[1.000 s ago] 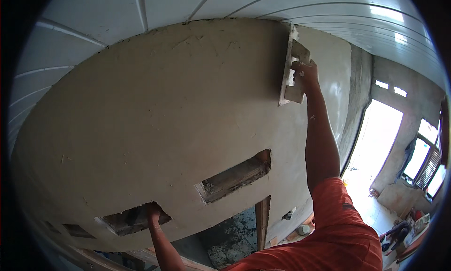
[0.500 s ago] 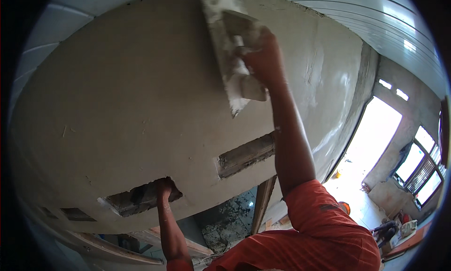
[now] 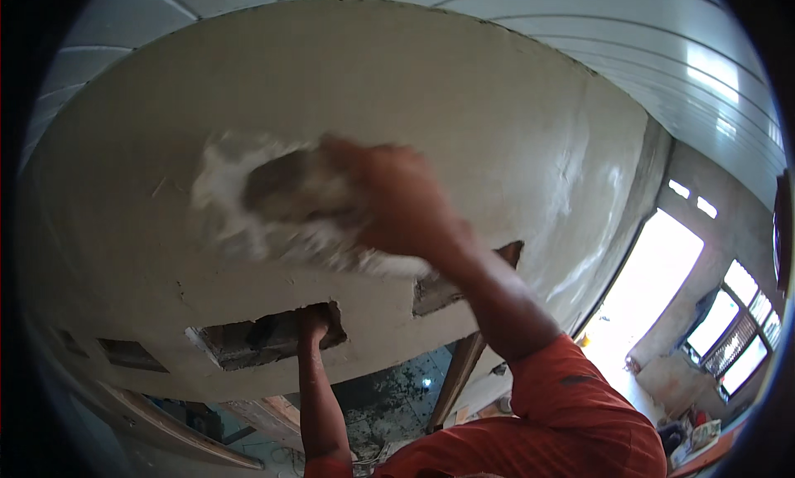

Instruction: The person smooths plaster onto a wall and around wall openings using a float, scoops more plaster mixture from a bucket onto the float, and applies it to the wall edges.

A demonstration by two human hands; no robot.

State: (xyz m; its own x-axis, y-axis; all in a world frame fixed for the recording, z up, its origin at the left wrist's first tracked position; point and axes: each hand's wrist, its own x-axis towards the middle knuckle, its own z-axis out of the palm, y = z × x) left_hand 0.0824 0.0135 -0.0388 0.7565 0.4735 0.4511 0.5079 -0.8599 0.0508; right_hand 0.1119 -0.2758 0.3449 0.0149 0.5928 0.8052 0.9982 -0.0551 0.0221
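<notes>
Motion blurs my right hand [image 3: 396, 198] as it grips a plastering float [image 3: 286, 188] with a pale, smeared plate, held lengthwise across the upper middle of the beige plastered wall [image 3: 132, 229]. Lower down, my left hand [image 3: 313, 322] reaches into a rough-edged rectangular opening [image 3: 236, 341] at its upper right edge; its fingers are hidden inside. Another opening [image 3: 431, 292] sits to the right, partly behind my right forearm. Wet, shiny patches show on the wall's right part.
A white panelled ceiling [image 3: 621, 31] meets the wall's top. At right are a bright doorway [image 3: 646, 287], a barred window [image 3: 729, 329] and piled items [image 3: 696, 436] on the floor. Below me are a timber frame [image 3: 455, 374] and a dirty tiled floor [image 3: 389, 403].
My right hand has swept the float from high at the right, upright, down and leftward to a lengthwise position. My left hand stays in the opening.
</notes>
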